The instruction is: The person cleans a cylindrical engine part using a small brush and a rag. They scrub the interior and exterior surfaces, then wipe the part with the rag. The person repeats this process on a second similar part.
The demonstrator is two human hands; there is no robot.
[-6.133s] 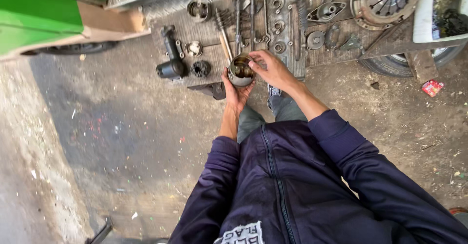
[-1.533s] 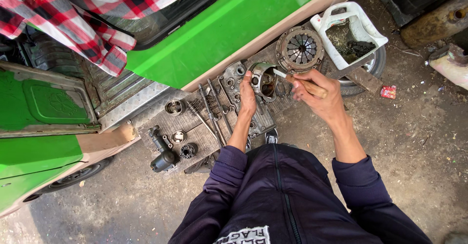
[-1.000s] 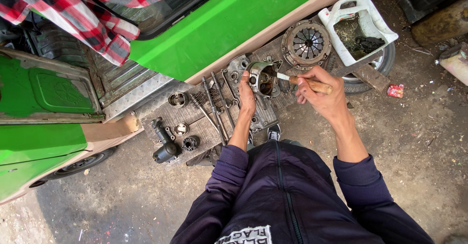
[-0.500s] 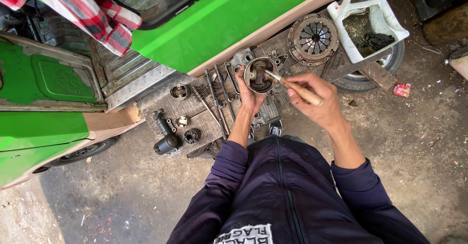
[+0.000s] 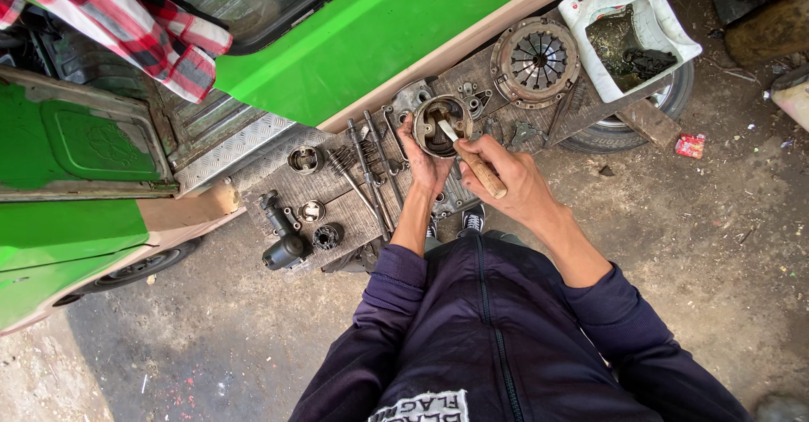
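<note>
Green bodywork of a vehicle (image 5: 379,43) fills the top of the view, with a red-and-white checked shirt (image 5: 126,18) of another person at its upper left. Below the green panel lies a dirty wooden board (image 5: 337,190) spread with engine parts, and this board is the landmark for the rest. At the board's right end sits a round clutch pressure plate (image 5: 535,60), and just right of that a cut-open white plastic jug (image 5: 632,34) rests on a tyre (image 5: 624,131). Along the board's middle lie long valves and rods (image 5: 371,169); toward its left end are a black cylindrical part (image 5: 282,241) and small round pieces.

Both arms, in dark navy sleeves, reach forward from the bottom of the view to the board's middle. The left hand (image 5: 424,162) is raised with its forearm nearly straight up the view, fingers curled around a round metal piston (image 5: 442,125), held open side up just above the board. The right hand (image 5: 514,182) comes in from the right with the wrist bent, fingers closed on the wooden handle of a scraping tool (image 5: 476,165), whose pale tip rests inside the piston's hollow.
</note>
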